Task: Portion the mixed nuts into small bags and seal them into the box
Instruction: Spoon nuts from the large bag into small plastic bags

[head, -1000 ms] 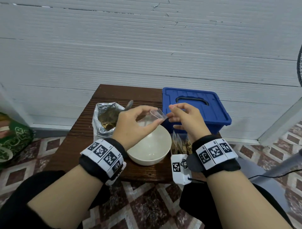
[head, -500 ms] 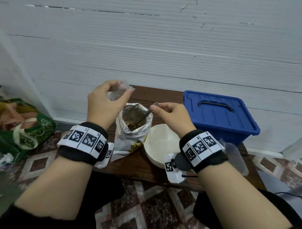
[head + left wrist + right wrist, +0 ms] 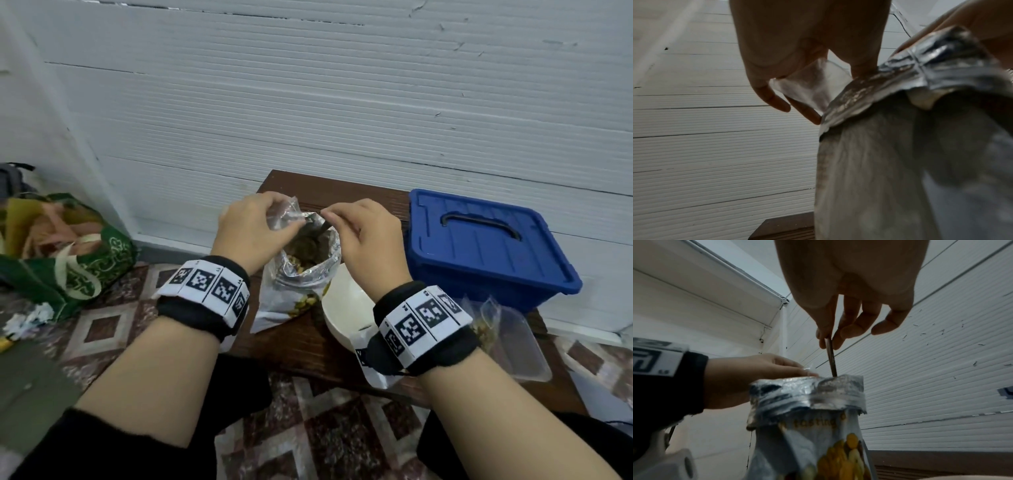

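A crinkled foil nut bag (image 3: 301, 274) stands upright on the dark, ribbed wooden table (image 3: 308, 342), its silver lining rolled outward at the open mouth and mixed nuts showing down inside. The printed front carries pictures of yellow nuts.

The left hand (image 3: 246, 233) pinches a small clear plastic bag (image 3: 284, 216), thin and glossy, and holds it right at the near-left rim of the foil bag's mouth; from the left wrist view the little bag (image 3: 813, 84) hangs between thumb and fingers, its lower corner touching the foil edge. The right hand (image 3: 363, 240) pinches the slim metal handle of a spoon (image 3: 830, 356) between thumb and forefinger, the other fingers loosely curled. The handle runs steeply down, its long axis nearly vertical, and the bowl end is hidden inside the foil bag.

Just right of the foil bag sits a smooth, round white bowl (image 3: 342, 315), partly under the right wrist. Further right, a blue plastic box (image 3: 486, 246) with a closed lid and a recessed handle stands against the ribbed white wall. In front of it lies a clear plastic tray (image 3: 520, 342) with some filled small bags (image 3: 483, 322) standing in it. A green patterned bag (image 3: 78, 260) slumps on the tiled floor at left.
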Demonstrator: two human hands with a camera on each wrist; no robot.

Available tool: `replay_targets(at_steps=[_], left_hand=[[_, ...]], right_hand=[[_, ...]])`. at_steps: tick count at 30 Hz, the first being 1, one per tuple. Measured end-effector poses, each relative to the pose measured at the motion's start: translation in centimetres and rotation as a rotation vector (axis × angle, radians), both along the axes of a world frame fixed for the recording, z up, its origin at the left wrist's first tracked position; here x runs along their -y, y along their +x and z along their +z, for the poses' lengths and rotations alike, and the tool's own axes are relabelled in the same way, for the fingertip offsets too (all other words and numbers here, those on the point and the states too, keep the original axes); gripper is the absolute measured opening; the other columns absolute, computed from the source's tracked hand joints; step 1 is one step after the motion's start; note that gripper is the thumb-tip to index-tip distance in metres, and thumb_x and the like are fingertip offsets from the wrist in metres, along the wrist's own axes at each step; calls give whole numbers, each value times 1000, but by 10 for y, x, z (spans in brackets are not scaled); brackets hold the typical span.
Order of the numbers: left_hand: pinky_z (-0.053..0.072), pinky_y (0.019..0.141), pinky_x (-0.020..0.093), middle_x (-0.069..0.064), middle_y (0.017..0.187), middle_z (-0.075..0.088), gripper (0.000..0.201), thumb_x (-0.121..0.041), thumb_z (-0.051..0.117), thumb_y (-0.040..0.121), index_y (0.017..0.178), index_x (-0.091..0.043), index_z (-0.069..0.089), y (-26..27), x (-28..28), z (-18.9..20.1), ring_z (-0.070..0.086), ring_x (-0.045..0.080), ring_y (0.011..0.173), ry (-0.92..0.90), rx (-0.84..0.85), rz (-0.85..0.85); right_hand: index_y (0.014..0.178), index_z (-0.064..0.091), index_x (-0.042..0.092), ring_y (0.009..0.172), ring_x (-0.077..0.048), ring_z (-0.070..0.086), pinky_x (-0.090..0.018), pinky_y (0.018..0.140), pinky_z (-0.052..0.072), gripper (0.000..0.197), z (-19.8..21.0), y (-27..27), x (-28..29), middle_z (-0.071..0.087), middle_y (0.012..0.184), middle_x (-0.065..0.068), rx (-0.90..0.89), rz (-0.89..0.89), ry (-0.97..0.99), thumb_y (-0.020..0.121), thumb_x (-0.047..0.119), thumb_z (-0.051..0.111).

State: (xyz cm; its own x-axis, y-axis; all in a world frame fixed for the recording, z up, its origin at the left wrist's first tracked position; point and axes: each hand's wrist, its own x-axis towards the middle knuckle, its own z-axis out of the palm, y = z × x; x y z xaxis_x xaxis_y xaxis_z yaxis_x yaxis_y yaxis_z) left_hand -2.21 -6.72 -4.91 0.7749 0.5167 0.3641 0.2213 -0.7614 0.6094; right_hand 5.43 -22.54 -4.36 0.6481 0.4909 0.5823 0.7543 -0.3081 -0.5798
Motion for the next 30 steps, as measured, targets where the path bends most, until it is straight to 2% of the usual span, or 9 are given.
replay_targets(at_steps=[5,7,9,11,16,21,25,27,30], left_hand=[[45,96,47,-18,96,56,40,-45,72,78,110,-22,65,2,2,-3,59,12,98,17,-5,-29],[46,95,47,-18,95,57,40,-46,72,77,110,-24,65,2,3,-4,60,11,96,18,-1,-50],[46,94,47,-17,96,60,40,-48,71,77,110,-25,65,3,4,-5,60,11,96,32,3,-74],[46,93,47,-14,98,64,41,-50,70,77,110,-25,65,3,5,-6,60,12,97,42,-2,-89],[46,93,47,-12,100,65,39,-49,70,78,109,-25,65,3,8,-4,60,13,98,48,-5,-97],[46,94,47,-13,100,64,39,-48,70,79,110,-25,65,3,6,-3,60,12,99,60,-15,-109],[45,95,46,-16,100,62,40,-50,69,79,111,-27,64,3,7,0,59,10,99,54,-33,-108],[45,95,46,-19,99,59,41,-51,68,78,111,-27,64,3,7,2,58,9,99,40,-33,-115],[45,95,47,-19,97,58,43,-52,66,78,112,-27,64,2,7,5,57,9,98,38,-49,-127]], right_hand=[[90,73,20,83,-22,55,-33,74,24,16,-19,-4,2,65,85,5,156,-6,-193,92,23,57],[92,73,19,86,-22,54,-34,77,27,16,-22,-1,5,66,87,5,71,4,-192,93,22,58],[96,74,17,90,-22,55,-42,84,38,18,-22,4,6,67,88,4,-41,-4,-158,94,22,57],[97,74,17,94,-22,56,-49,88,42,20,-21,6,7,68,90,2,-125,-30,-126,95,22,56],[93,75,12,91,-22,60,-48,88,45,22,-17,7,8,69,87,-2,-230,-117,-27,95,19,55],[87,74,11,86,-17,64,-30,82,48,24,-8,12,8,69,79,0,-397,-137,35,96,19,54],[84,74,14,84,-14,63,-26,78,46,24,-11,14,9,69,77,2,-492,-158,45,96,20,54],[80,72,16,79,-13,63,-22,73,47,25,-12,16,10,69,74,1,-531,-182,95,96,20,53],[77,70,17,71,-7,57,-10,62,40,26,-11,18,12,67,73,1,-545,-237,142,96,21,53]])
